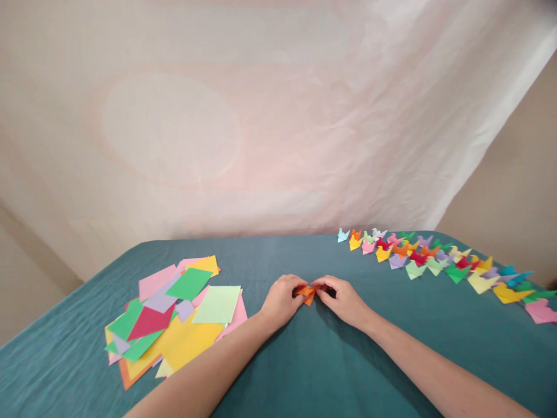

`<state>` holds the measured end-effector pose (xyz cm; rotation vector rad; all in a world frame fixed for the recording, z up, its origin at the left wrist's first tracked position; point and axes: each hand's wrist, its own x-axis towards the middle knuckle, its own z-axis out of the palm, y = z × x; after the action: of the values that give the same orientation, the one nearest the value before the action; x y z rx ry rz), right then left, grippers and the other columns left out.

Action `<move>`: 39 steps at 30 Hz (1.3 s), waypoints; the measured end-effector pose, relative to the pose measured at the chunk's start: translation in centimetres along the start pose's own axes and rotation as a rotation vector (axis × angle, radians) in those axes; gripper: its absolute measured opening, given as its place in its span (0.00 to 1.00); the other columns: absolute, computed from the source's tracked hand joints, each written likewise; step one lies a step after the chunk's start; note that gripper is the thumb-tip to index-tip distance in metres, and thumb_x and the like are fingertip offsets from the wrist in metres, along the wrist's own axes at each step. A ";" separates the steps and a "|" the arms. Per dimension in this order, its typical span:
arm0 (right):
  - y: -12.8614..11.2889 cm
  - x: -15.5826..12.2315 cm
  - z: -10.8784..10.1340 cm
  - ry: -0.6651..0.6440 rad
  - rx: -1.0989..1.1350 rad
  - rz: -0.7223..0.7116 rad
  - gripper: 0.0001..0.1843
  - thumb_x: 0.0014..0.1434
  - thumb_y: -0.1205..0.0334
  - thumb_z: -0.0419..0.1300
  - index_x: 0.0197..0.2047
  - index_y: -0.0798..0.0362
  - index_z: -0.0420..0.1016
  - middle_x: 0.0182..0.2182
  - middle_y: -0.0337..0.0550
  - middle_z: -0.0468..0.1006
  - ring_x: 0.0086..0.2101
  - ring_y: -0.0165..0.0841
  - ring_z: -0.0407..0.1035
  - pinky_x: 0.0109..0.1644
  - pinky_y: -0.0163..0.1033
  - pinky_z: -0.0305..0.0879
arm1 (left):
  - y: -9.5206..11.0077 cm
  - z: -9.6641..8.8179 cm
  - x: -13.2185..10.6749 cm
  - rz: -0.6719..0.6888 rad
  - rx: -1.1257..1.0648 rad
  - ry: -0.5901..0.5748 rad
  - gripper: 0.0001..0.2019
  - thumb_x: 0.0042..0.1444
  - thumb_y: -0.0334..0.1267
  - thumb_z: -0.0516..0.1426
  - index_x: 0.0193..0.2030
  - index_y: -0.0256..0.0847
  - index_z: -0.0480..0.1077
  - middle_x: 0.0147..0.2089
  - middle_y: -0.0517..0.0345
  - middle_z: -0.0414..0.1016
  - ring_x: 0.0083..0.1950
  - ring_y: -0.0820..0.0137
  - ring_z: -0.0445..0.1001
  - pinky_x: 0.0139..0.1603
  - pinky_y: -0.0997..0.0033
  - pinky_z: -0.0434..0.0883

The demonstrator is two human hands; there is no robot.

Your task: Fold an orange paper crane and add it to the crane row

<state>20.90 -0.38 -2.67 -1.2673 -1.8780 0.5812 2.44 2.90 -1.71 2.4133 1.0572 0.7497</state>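
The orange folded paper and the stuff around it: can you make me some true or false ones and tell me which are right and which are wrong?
1. The orange folded paper is between the left hand and the right hand. True.
2. The pile of flat paper sheets is on the right side of the table. False: it is on the left side.
3. All the folded paper birds are blue. False: they come in many colours, like pink, yellow, green and orange.
4. The light blue bird is at the left end of the group of birds. True.
5. The tablecloth is bright red. False: it is dark blue-green.
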 end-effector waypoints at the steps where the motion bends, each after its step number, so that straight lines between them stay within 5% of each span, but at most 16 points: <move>1: 0.1 0.1 0.0 -0.002 0.010 0.007 0.10 0.55 0.67 0.53 0.37 0.53 0.75 0.33 0.43 0.77 0.33 0.34 0.70 0.41 0.39 0.65 | 0.0 0.1 0.1 -0.012 0.001 0.007 0.11 0.51 0.30 0.54 0.39 0.43 0.74 0.40 0.57 0.75 0.43 0.66 0.70 0.48 0.68 0.66; 11: 0.3 0.3 -0.1 -0.053 0.134 0.068 0.12 0.55 0.66 0.53 0.41 0.54 0.75 0.33 0.42 0.77 0.34 0.34 0.70 0.42 0.38 0.66 | -0.3 0.5 0.5 -0.097 -0.055 0.036 0.08 0.52 0.37 0.56 0.38 0.42 0.74 0.37 0.56 0.75 0.39 0.67 0.72 0.42 0.70 0.68; 39: 0.4 0.8 0.2 -0.079 0.088 0.121 0.11 0.56 0.60 0.55 0.38 0.53 0.76 0.34 0.43 0.78 0.34 0.34 0.70 0.39 0.37 0.64 | -0.3 0.5 0.5 -0.106 -0.097 0.074 0.08 0.50 0.34 0.56 0.36 0.42 0.75 0.35 0.59 0.75 0.37 0.70 0.71 0.39 0.74 0.66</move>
<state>20.84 0.55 -2.77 -1.3233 -1.8276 0.7799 2.87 3.38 -2.12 2.2444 1.1409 0.8392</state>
